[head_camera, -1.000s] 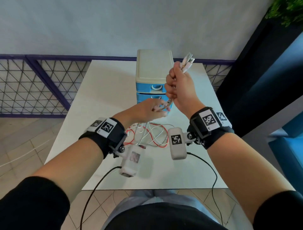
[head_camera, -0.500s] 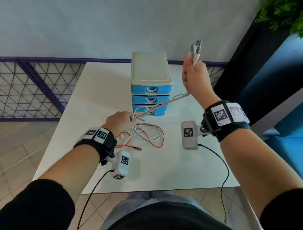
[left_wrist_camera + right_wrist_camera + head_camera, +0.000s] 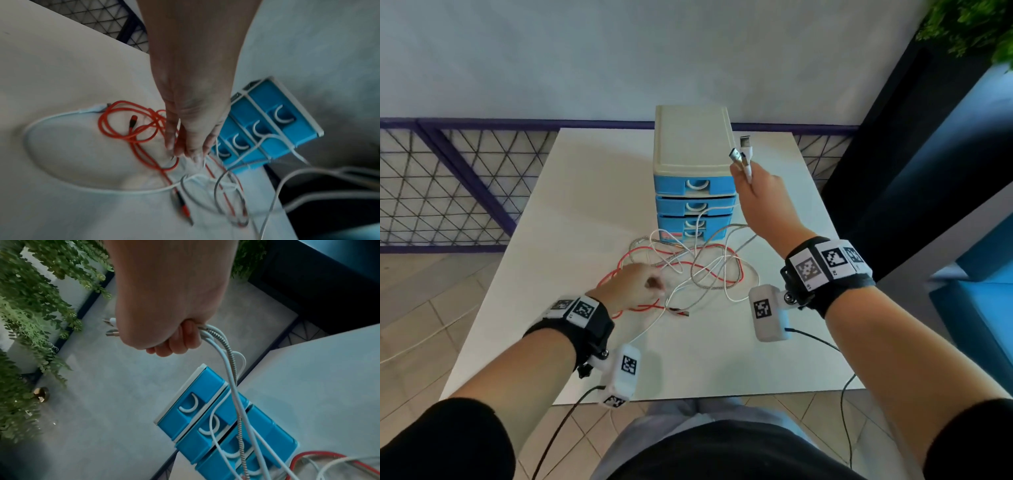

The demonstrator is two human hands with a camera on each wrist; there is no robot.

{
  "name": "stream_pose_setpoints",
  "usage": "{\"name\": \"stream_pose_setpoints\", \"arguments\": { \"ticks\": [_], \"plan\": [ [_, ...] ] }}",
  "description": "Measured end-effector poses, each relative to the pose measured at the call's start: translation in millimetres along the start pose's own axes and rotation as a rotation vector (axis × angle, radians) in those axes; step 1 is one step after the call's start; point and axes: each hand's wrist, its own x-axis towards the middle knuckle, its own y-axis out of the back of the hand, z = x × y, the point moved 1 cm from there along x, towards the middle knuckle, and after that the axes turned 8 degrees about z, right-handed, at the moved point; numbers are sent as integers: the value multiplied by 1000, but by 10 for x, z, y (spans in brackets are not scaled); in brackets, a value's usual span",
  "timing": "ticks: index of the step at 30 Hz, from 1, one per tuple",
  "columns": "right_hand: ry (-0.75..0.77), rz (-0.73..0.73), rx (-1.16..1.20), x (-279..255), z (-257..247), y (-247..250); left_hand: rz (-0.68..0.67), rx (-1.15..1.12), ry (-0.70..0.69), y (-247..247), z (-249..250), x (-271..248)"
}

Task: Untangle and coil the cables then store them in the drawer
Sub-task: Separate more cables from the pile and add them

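Holding the plug ends of a smooth white cable [image 3: 722,274] and a braided grey cable [image 3: 231,356] up beside the drawer unit [image 3: 693,171], your right hand [image 3: 760,195] is fisted round them. Your left hand [image 3: 635,286] pinches the pile in front of the unit, red cable [image 3: 123,129] included. Nothing's coiled, drawers look closed, so you've barely started.

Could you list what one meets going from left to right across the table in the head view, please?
Left hand on the cable tangle → red plug tip lying on the white table → drawer unit → right hand gripping the raised cable ends.
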Motion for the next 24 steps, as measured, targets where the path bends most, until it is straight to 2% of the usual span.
{"name": "stream_pose_setpoints", "arguments": {
  "ticks": [2,6,10,12,14,16,17,20,22,24],
  "plan": [
    [-3,-20,41,-22,-30,-36,-87,136,-47,-173,-38,-43],
    [8,-46,34,-67,-17,-47,-52,391,-44,-340,-137,-152],
    [75,22,-269,-19,77,25,-60,505,0,-141,-211,-154],
    [84,81,-419,10,126,80,28,493,108,37,-225,-128],
    [37,88,-431,22,141,106,215,347,252,217,-216,-98],
    [-90,50,-245,44,119,52,395,71,328,373,-121,-24],
    [-196,26,-68,59,102,0,435,-86,317,440,-18,24],
    [-553,-115,559,15,14,-175,453,-633,249,616,492,151],
    [-616,-229,865,-45,-58,-266,459,-875,233,681,872,182],
    [-606,-299,1055,-75,-134,-319,440,-943,195,708,1158,176]
  ]
}}
